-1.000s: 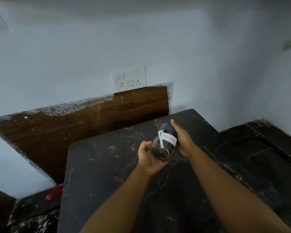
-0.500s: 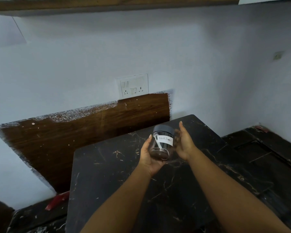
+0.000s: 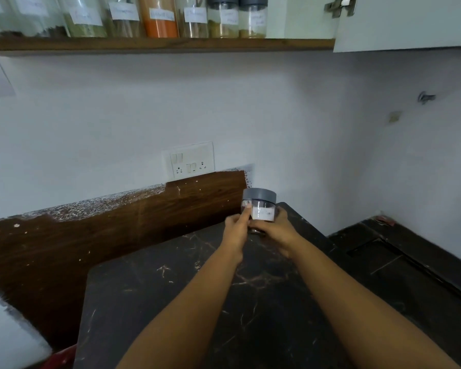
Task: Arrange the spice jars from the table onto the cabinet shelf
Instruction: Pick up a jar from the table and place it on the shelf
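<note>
Presently, a jar (image 3: 259, 209) with a grey lid and a white label is held upright above the far edge of the table (image 3: 171, 302), clear of its top. It is gripped from both sides: the left hand (image 3: 236, 230) is curled round its left flank with a fingertip laid up the glass, and the right hand (image 3: 276, 230) is wrapped round its lower right side. The label text is too blurred to be read.

The step in hand is judged to be the lift to the shelf (image 3: 157, 45). The jar should be kept upright, with the label turned outward, and carried up in a firm hold before one hand is released. An open stretch of shelf is seen at the right end, between the last standing jar and the cabinet door (image 3: 405, 22); that gap is judged the likely place.

A row of labelled jars (image 3: 160, 20) is noted along the shelf, standing close together. The open door and its hinge (image 3: 341, 5) hang just beside the gap and could be struck on the way in. A switch plate (image 3: 189, 159) is fixed to the wall below, well apart from the path.
</note>
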Motion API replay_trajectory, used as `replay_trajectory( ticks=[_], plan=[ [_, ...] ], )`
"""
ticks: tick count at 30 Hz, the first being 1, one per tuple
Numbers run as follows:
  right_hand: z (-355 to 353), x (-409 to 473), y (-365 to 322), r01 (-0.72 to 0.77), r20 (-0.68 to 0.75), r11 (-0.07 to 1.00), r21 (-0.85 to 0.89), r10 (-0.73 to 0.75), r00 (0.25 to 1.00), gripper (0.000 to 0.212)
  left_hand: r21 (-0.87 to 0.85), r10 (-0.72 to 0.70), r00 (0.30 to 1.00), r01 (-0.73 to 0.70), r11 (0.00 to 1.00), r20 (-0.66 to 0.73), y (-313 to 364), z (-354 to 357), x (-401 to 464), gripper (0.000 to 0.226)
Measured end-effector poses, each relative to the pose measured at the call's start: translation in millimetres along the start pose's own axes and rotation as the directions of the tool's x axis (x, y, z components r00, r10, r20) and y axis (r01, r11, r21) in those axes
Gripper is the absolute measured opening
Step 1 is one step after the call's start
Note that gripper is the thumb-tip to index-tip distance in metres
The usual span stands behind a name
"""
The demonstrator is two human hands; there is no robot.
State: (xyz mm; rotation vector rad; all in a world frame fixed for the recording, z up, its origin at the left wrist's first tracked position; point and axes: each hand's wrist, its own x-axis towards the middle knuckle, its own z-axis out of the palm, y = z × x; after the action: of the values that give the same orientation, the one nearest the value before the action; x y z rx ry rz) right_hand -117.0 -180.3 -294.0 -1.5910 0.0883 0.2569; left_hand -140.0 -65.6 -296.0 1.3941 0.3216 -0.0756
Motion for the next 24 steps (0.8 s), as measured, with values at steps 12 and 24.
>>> replay_trajectory(
  ticks=[12, 24],
  plan=[
    [-78, 46, -148, 0.452, -0.107, 0.88, -0.145, -0.468, 0.877, 0.08, 0.32, 0.509, 0.861, -0.488, 0.812, 0.019, 137, 107, 33, 0.088],
    [-143, 99, -344, 0.758, -0.026, 0.636, -0.145, -0.768, 0.64, 0.085, 0.519, 0.862, 0.48, -0.785, 0.338, 0.166, 314, 167, 35, 0.061]
  ],
)
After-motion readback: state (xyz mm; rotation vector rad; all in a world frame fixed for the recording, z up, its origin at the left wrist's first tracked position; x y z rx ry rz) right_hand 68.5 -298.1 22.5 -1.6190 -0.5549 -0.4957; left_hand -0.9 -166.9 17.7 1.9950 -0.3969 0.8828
